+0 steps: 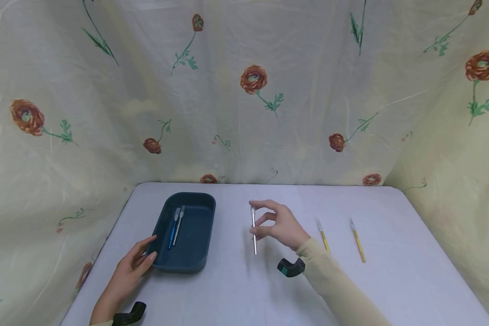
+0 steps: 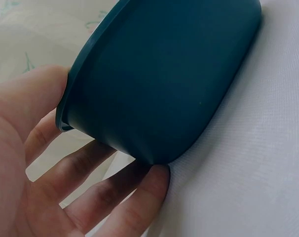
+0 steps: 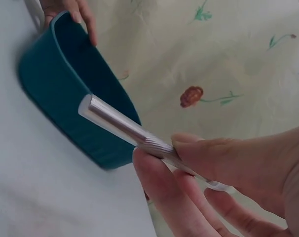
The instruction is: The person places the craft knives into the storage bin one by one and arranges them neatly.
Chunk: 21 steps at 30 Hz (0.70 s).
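Note:
My right hand (image 1: pixel 283 224) holds a silver craft knife (image 1: pixel 254 235) above the table, pinched between thumb and fingers. Its knurled grip and smooth handle end (image 3: pixel 115 118) show in the right wrist view, and a clear cap covers the other end. At the near left corner of a dark blue tray (image 1: pixel 209 235), my left hand (image 1: pixel 126 269) grips the rim with thumb and fingers against the outside. Inside the tray lie a blue craft knife (image 1: pixel 173 233) and another silver craft knife (image 1: pixel 178 231), side by side, clear caps pointing away.
Two yellow craft knives lie on the white table to the right: one (image 1: pixel 323 239) partly behind my right sleeve, the other (image 1: pixel 358 244) farther right. A flowered curtain (image 1: pixel 228 113) hangs behind the table and on both sides.

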Tool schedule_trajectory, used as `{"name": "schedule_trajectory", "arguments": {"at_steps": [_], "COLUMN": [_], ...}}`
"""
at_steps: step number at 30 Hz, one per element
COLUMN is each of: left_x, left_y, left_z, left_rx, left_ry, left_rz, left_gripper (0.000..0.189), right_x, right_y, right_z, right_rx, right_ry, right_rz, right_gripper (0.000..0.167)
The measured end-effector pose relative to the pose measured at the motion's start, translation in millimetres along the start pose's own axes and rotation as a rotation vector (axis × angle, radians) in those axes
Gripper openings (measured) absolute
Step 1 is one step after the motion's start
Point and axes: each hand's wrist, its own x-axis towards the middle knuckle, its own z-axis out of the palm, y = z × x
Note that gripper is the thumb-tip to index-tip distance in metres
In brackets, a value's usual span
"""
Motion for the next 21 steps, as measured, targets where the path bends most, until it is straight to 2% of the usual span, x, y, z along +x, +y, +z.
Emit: {"name": "schedule_trajectory", "arguments": {"at_steps": [12, 21], "left_x": [-1.1, -2.0], "left_y": [1.8, 3.6], "left_z": [-0.7, -0.1], "left_rx": [-0.008, -0.001], "left_ry": [-0.006, -0.007], "left_rz": [-0.006, -0.005], "left_gripper": [0.067, 0.065], "right_x": [8.7, 19.6], "right_y": [-20, -31], "right_z": [14, 32], "right_rx": [0.032, 0.073], "right_ry": [0.034, 0.006], "right_rz": [-0.043, -0.057], "right_gripper": [0.073, 0.072]}}
